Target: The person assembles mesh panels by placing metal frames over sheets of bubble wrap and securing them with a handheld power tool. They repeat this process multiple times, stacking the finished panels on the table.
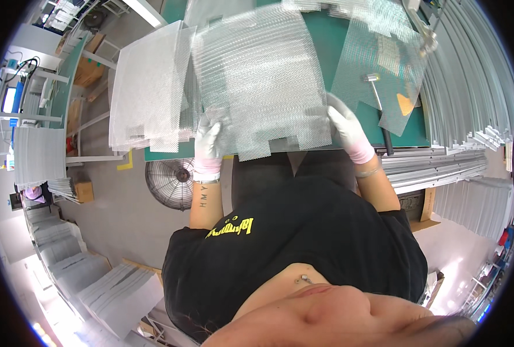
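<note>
A silvery wire mesh sheet (263,87) with notched corners and cutouts along its near edge is in front of me, over the bench, its far part blurred. My left hand (208,137), in a white glove with a pink cuff, closes on the sheet's near left edge. On the right edge, my gloved right hand (347,126) grips the mesh, its fingers partly hidden behind the edge. A stack of similar mesh sheets (147,92) lies to the left. Another mesh sheet (355,55) lies at the right.
A hammer (375,92) with a dark handle and a yellow-orange piece (404,104) lie on the green bench top (326,52). Long stacked pale panels or strips (471,75) stand to the right. A round floor fan (169,182) is below the bench at left.
</note>
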`<move>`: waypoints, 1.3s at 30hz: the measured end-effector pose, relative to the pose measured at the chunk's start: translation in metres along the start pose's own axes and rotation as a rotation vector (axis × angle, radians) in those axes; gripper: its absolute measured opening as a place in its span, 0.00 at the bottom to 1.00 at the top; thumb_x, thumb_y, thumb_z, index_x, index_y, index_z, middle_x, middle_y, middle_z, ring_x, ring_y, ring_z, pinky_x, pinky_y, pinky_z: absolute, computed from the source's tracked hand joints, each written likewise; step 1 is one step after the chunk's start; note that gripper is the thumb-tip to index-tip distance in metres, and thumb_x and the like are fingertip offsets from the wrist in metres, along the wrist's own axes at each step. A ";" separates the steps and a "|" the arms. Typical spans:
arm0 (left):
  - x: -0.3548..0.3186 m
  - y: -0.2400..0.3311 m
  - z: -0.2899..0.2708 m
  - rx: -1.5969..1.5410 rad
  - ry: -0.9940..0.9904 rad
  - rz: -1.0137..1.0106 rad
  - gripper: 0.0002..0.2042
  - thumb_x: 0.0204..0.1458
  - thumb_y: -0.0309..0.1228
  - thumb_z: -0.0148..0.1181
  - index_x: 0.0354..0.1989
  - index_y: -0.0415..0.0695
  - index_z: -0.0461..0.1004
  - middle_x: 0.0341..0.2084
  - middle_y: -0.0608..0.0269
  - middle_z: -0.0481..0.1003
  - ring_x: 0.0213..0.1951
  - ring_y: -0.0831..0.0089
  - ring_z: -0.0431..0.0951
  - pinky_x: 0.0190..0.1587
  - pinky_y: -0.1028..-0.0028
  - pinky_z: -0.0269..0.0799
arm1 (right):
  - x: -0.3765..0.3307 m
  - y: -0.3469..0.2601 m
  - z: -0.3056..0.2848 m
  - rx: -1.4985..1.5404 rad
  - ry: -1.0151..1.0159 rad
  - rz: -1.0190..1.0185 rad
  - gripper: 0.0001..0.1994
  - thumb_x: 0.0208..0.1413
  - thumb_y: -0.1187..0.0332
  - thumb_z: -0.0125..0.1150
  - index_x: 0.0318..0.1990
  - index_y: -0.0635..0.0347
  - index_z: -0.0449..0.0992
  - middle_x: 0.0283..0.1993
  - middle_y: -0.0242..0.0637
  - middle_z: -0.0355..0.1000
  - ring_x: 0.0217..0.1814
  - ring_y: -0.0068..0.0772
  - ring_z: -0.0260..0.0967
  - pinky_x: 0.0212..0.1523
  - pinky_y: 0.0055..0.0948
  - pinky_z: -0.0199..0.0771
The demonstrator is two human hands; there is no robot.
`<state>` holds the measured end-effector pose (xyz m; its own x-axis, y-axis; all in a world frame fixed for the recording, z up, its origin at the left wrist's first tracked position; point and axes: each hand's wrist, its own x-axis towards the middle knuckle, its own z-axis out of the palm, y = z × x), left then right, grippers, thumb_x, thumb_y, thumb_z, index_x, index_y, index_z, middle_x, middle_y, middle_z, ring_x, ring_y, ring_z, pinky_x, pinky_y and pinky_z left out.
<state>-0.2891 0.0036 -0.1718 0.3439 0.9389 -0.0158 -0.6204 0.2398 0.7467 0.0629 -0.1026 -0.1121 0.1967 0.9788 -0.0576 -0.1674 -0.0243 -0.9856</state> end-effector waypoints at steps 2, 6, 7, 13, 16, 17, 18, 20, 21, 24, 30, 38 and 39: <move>-0.005 -0.001 0.015 0.358 0.144 0.028 0.26 0.59 0.25 0.60 0.67 0.39 0.62 0.64 0.48 0.65 0.66 0.61 0.65 0.69 0.62 0.60 | -0.001 -0.024 0.013 -0.218 0.088 -0.047 0.27 0.64 0.68 0.53 0.69 0.66 0.61 0.56 0.44 0.73 0.53 0.31 0.71 0.58 0.27 0.69; -0.017 -0.004 0.055 0.817 0.128 0.138 0.35 0.59 0.24 0.57 0.73 0.34 0.48 0.71 0.44 0.53 0.72 0.58 0.54 0.73 0.65 0.48 | -0.002 -0.023 0.011 -0.437 0.147 -0.188 0.28 0.60 0.66 0.56 0.67 0.64 0.64 0.56 0.50 0.74 0.52 0.34 0.74 0.56 0.28 0.71; -0.018 -0.008 0.063 0.863 0.131 0.191 0.35 0.59 0.23 0.56 0.73 0.34 0.47 0.72 0.44 0.52 0.73 0.58 0.53 0.73 0.65 0.47 | -0.004 -0.023 0.013 -0.494 0.161 -0.152 0.28 0.59 0.66 0.57 0.67 0.65 0.64 0.57 0.51 0.74 0.53 0.37 0.75 0.57 0.29 0.71; -0.021 -0.018 0.076 1.204 0.156 0.329 0.36 0.55 0.21 0.54 0.72 0.33 0.48 0.70 0.40 0.55 0.71 0.53 0.58 0.71 0.64 0.53 | -0.006 -0.007 0.015 -0.801 0.216 -0.282 0.32 0.55 0.66 0.63 0.66 0.68 0.64 0.62 0.57 0.69 0.63 0.50 0.70 0.62 0.34 0.70; -0.020 -0.020 0.076 1.472 0.121 0.376 0.32 0.56 0.25 0.55 0.70 0.33 0.55 0.60 0.38 0.66 0.63 0.48 0.67 0.66 0.62 0.62 | -0.005 0.001 0.011 -0.833 0.202 -0.260 0.33 0.53 0.67 0.64 0.66 0.69 0.64 0.63 0.57 0.69 0.65 0.52 0.68 0.63 0.36 0.69; -0.021 -0.021 0.076 1.500 0.129 0.354 0.32 0.56 0.25 0.55 0.70 0.33 0.55 0.58 0.39 0.67 0.60 0.48 0.69 0.64 0.61 0.64 | -0.004 0.004 0.011 -0.838 0.199 -0.251 0.33 0.53 0.67 0.64 0.66 0.69 0.64 0.63 0.57 0.69 0.65 0.52 0.68 0.63 0.37 0.69; -0.022 -0.021 0.076 1.529 0.136 0.330 0.32 0.56 0.25 0.55 0.70 0.33 0.55 0.55 0.40 0.69 0.57 0.49 0.70 0.62 0.61 0.65 | -0.004 0.006 0.010 -0.844 0.196 -0.242 0.33 0.53 0.67 0.65 0.66 0.69 0.64 0.63 0.57 0.69 0.65 0.52 0.68 0.63 0.37 0.69; -0.023 -0.023 0.075 1.576 0.141 0.347 0.31 0.55 0.25 0.55 0.69 0.34 0.56 0.51 0.42 0.70 0.52 0.50 0.72 0.59 0.60 0.68 | -0.004 0.007 0.013 -0.842 0.198 -0.211 0.32 0.53 0.69 0.65 0.66 0.70 0.64 0.62 0.58 0.69 0.66 0.51 0.68 0.64 0.36 0.68; -0.022 -0.027 0.072 1.595 0.137 0.386 0.31 0.55 0.24 0.55 0.69 0.34 0.57 0.49 0.43 0.70 0.49 0.51 0.73 0.57 0.61 0.69 | -0.005 0.008 0.014 -0.841 0.199 -0.196 0.32 0.53 0.70 0.65 0.66 0.71 0.63 0.62 0.59 0.69 0.66 0.50 0.68 0.65 0.36 0.67; -0.021 -0.030 0.071 1.616 0.130 0.375 0.31 0.54 0.24 0.56 0.68 0.34 0.58 0.48 0.44 0.71 0.47 0.51 0.73 0.54 0.61 0.70 | -0.002 0.014 0.015 -0.909 0.204 -0.167 0.32 0.53 0.68 0.65 0.65 0.69 0.64 0.62 0.58 0.69 0.65 0.51 0.69 0.64 0.36 0.68; -0.019 -0.035 0.063 1.665 0.120 0.366 0.29 0.54 0.23 0.56 0.67 0.33 0.60 0.48 0.44 0.71 0.49 0.50 0.74 0.54 0.61 0.71 | -0.002 0.022 0.016 -0.999 0.176 -0.105 0.33 0.54 0.65 0.64 0.67 0.67 0.63 0.64 0.54 0.68 0.65 0.50 0.68 0.63 0.37 0.69; -0.019 -0.032 0.062 1.638 0.099 0.351 0.29 0.54 0.24 0.56 0.66 0.33 0.61 0.51 0.42 0.71 0.52 0.48 0.73 0.57 0.61 0.70 | 0.002 0.022 0.011 -0.952 0.179 -0.127 0.33 0.54 0.65 0.64 0.67 0.66 0.63 0.63 0.54 0.69 0.65 0.51 0.68 0.63 0.38 0.68; -0.019 -0.031 0.062 1.632 0.106 0.327 0.29 0.54 0.25 0.56 0.66 0.33 0.61 0.51 0.41 0.71 0.53 0.48 0.72 0.59 0.61 0.69 | 0.002 0.021 0.011 -0.942 0.177 -0.115 0.33 0.53 0.65 0.65 0.67 0.66 0.63 0.63 0.55 0.69 0.65 0.52 0.68 0.63 0.39 0.68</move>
<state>-0.2323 -0.0372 -0.1535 0.2685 0.9219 0.2792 0.7097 -0.3854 0.5898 0.0489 -0.0989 -0.1316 0.3195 0.9423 0.1001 0.6905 -0.1591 -0.7056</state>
